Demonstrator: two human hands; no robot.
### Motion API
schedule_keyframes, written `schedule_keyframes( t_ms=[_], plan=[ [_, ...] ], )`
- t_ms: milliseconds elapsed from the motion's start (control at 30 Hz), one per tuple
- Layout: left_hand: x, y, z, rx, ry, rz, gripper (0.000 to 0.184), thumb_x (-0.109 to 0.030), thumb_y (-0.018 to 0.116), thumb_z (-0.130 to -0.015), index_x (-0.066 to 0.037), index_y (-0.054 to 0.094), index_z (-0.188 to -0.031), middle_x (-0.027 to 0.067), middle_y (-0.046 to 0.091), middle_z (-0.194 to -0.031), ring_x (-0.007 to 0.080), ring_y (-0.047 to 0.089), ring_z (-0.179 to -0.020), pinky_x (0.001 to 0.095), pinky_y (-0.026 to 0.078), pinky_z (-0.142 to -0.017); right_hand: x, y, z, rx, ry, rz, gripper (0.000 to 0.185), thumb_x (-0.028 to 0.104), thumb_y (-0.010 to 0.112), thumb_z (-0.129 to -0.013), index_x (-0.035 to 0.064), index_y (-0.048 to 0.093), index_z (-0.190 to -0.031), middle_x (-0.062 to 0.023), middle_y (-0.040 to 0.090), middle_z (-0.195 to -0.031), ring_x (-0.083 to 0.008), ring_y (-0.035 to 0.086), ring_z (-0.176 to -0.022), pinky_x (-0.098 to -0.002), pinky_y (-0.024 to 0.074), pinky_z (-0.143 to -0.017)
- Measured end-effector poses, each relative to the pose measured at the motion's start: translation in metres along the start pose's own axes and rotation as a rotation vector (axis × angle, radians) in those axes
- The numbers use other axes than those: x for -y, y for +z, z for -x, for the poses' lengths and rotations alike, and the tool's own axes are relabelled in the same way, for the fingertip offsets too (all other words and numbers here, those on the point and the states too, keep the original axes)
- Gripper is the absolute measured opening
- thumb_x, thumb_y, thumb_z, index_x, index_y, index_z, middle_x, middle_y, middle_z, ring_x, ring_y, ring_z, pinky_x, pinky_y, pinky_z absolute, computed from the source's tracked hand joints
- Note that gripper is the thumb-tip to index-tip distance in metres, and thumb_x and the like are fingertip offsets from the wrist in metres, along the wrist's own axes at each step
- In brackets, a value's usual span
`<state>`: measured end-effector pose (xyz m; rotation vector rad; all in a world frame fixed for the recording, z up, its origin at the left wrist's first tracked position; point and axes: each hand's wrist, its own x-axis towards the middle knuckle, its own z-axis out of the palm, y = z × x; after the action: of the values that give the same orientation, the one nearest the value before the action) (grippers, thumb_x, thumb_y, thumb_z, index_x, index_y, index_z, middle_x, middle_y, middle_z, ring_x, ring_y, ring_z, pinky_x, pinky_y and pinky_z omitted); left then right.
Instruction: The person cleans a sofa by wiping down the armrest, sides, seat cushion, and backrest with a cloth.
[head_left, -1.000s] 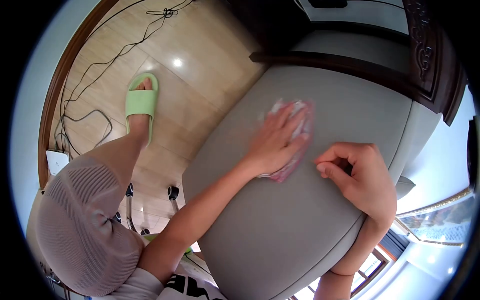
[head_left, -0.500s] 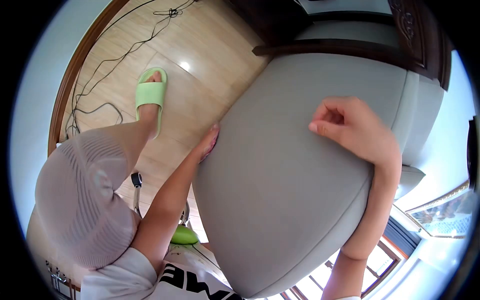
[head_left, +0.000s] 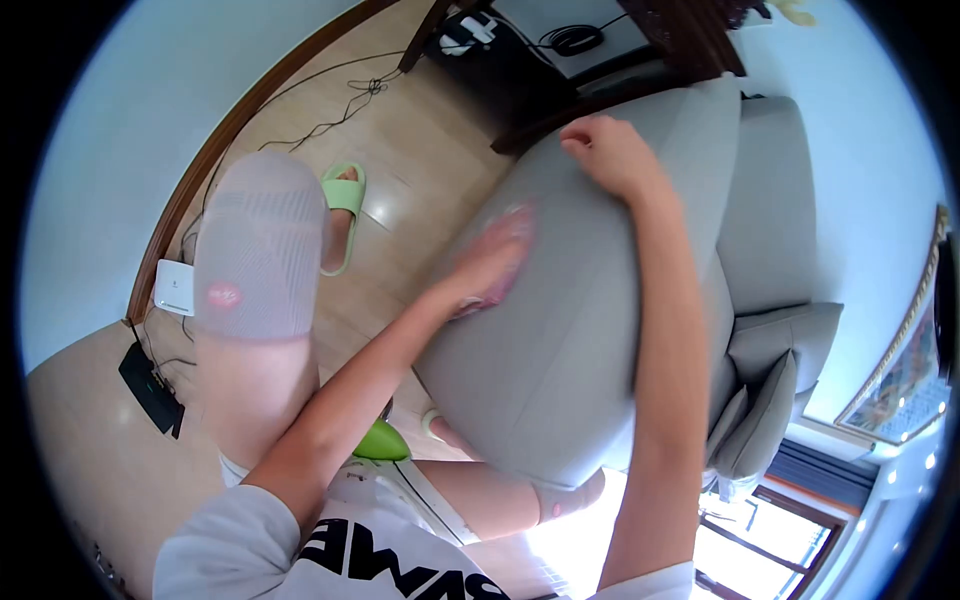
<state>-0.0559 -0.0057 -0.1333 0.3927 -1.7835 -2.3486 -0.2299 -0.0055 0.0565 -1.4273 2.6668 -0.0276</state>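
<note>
A grey padded seat (head_left: 560, 330) fills the middle of the view. My left hand (head_left: 490, 260), smeared by motion, presses a pink and white cloth (head_left: 518, 245) against the seat's left side. Higher up and to the right, my right hand (head_left: 600, 150) rests at the far part of the seat with its fingers curled in. Nothing shows in that hand, though the inside of the fingers is partly hidden.
Dark carved wood furniture (head_left: 690, 40) stands behind the seat. Grey cushions (head_left: 765, 400) lie at the right. Cables (head_left: 350, 105), a white box (head_left: 175, 287) and a black router (head_left: 150, 390) are at the left. A green slipper (head_left: 343, 215) is on my foot.
The view has shifted and shows more of the room. My left hand left the seat's top with the cloth, dropped to its left edge and is now higher on that side. My right hand moved farther along.
</note>
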Motion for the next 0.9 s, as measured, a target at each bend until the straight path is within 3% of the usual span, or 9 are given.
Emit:
schedule_keyframes(
  t_ms=[167,200,333,433,500,567,733,833,900],
  plan=[
    [-0.138,0.015,0.038,0.139,0.416,-0.122,0.069,-0.042,0.048,-0.100,-0.006,0.035,-0.157,0.0196,0.033,-0.162,0.0340,0.025,-0.153,0.0427,0.021,-0.124,0.062,-0.028,0.101,-0.194,0.063,-0.353,0.020,0.019,0.064,-0.094,0.0041,0.076,-0.101,-0.0169,0.075,-0.096,-0.0342,0.070,-0.086,-0.0427,0.0553,-0.080],
    [-0.134,0.016,0.038,0.140,0.387,-0.071,0.069,-0.042,0.048,-0.100,-0.006,0.034,-0.157,0.0195,0.033,-0.162,0.0339,0.025,-0.153,0.0425,0.020,-0.124,0.067,-0.034,0.112,-0.252,0.084,-0.483,0.022,0.019,0.062,-0.095,0.0041,0.076,-0.101,-0.0167,0.075,-0.097,-0.0348,0.070,-0.087,-0.0436,0.0555,-0.080],
    [-0.046,0.011,0.019,0.128,0.276,0.126,0.073,-0.045,0.047,-0.100,-0.007,0.028,-0.160,0.0172,0.029,-0.165,0.0311,0.022,-0.155,0.0413,0.016,-0.126,0.068,-0.015,0.126,-0.305,-0.047,-0.156,0.022,0.020,0.061,-0.096,0.0057,0.078,-0.096,-0.0148,0.074,-0.090,-0.0324,0.069,-0.088,-0.0483,0.0450,-0.107],
    [0.009,-0.011,0.035,0.120,0.126,0.356,0.076,-0.052,0.044,-0.103,-0.009,0.024,-0.162,0.0124,0.019,-0.170,0.0250,0.013,-0.157,0.0380,0.011,-0.126,0.087,-0.011,0.125,-0.118,0.033,0.138,0.023,0.023,0.062,-0.096,0.0072,0.079,-0.100,-0.0123,0.076,-0.092,-0.0284,0.070,-0.086,-0.0495,0.0303,-0.119],
    [0.074,-0.022,0.046,0.046,-0.159,0.417,0.078,-0.057,0.042,-0.104,-0.009,0.022,-0.163,0.0094,0.015,-0.171,0.0220,0.009,-0.157,0.0363,0.008,-0.126,0.090,-0.018,0.122,-0.064,0.048,0.119,0.023,0.024,0.063,-0.095,0.0073,0.079,-0.096,-0.0111,0.075,-0.087,-0.0280,0.069,-0.082,-0.0481,0.0287,-0.120],
    [0.136,-0.029,0.055,-0.017,-0.233,0.430,0.074,-0.053,0.042,-0.105,-0.010,0.025,-0.163,0.0103,0.023,-0.168,0.0211,0.019,-0.155,0.0356,0.014,-0.125,0.090,-0.018,0.119,-0.052,0.050,0.078,0.023,0.024,0.064,-0.093,0.0079,0.080,-0.091,-0.0104,0.074,-0.081,-0.0276,0.068,-0.082,-0.0474,0.0294,-0.119],
    [0.116,-0.033,0.069,0.006,-0.489,0.431,0.065,-0.047,0.039,-0.106,-0.011,0.033,-0.160,0.0077,0.036,-0.162,0.0183,0.033,-0.146,0.0351,0.026,-0.119,0.080,-0.016,0.117,-0.085,0.045,-0.048,0.022,0.023,0.066,-0.090,0.0065,0.078,-0.082,-0.0097,0.070,-0.070,-0.0268,0.066,-0.077,-0.0476,0.0337,-0.116],
    [0.027,-0.010,0.063,-0.068,-0.215,0.349,0.065,-0.046,0.040,-0.106,-0.010,0.035,-0.159,0.0085,0.039,-0.160,0.0225,0.032,-0.149,0.0389,0.025,-0.120,0.079,-0.019,0.118,-0.114,0.030,-0.121,0.022,0.022,0.066,-0.091,0.0047,0.077,-0.084,-0.0096,0.070,-0.070,-0.0264,0.065,-0.068,-0.0471,0.0345,-0.115],
    [-0.024,0.002,0.053,0.014,0.083,-0.115,0.073,-0.046,0.042,-0.103,-0.002,0.028,-0.160,0.0172,0.029,-0.166,0.0295,0.020,-0.156,0.0399,0.015,-0.125,0.075,-0.014,0.117,-0.187,-0.003,-0.208,0.022,0.023,0.065,-0.094,0.0046,0.077,-0.089,-0.0095,0.070,-0.071,-0.0261,0.064,-0.066,-0.0461,0.0353,-0.114]
  ],
)
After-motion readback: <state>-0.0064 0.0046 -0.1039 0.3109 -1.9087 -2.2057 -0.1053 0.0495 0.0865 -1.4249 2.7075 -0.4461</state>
